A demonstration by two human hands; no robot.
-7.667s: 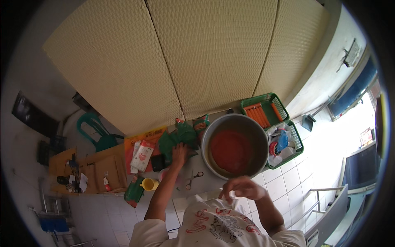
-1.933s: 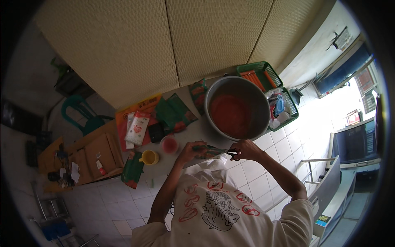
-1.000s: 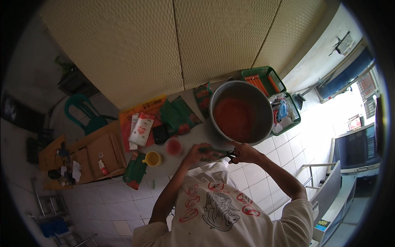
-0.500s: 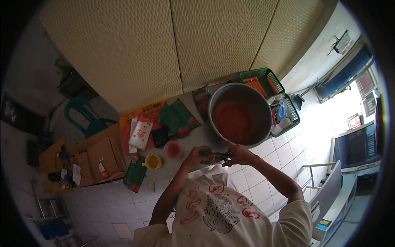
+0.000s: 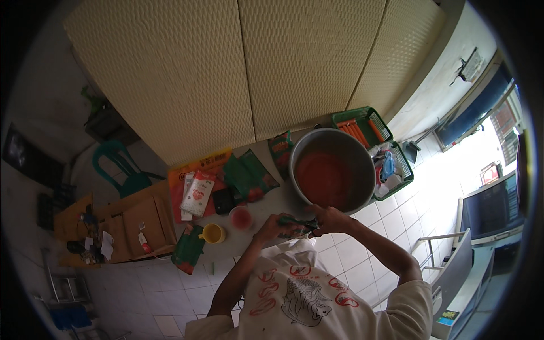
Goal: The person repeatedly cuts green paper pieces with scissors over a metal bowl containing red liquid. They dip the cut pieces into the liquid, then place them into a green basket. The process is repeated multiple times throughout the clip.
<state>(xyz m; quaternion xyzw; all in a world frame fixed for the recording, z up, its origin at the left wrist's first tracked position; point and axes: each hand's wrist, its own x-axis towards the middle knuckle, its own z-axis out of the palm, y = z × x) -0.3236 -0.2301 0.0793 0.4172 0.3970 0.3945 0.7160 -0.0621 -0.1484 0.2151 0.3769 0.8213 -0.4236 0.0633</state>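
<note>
My left hand (image 5: 272, 228) grips a green-and-red packet (image 5: 292, 225) at the table's front edge. My right hand (image 5: 330, 220) holds black-handled scissors (image 5: 313, 230) against the packet's right end; the blades are hard to make out. Just beyond my hands is a large grey metal pot (image 5: 297, 188) with red-orange contents. Left of my hands stand a cup with pink contents (image 5: 241, 218) and a yellow mug (image 5: 213, 233). More green packets (image 5: 250, 176) lie on the grey table (image 5: 259, 208), one at the left front edge.
Green baskets (image 5: 361, 115) hold orange sticks and mixed packs. A phone-like black object (image 5: 224, 200) and white packs (image 5: 198, 194) lie left. Beyond are a cardboard-covered surface (image 5: 147, 226), a green chair (image 5: 119, 170), cream padded panels (image 5: 300, 62), and, at right, a metal frame (image 5: 430, 249) and monitor (image 5: 490, 209).
Earlier my left hand reached into the green packets and my right hand was raised, without visible scissors. Both hands have since come together on a packet and scissors, shifting only slightly lately.
</note>
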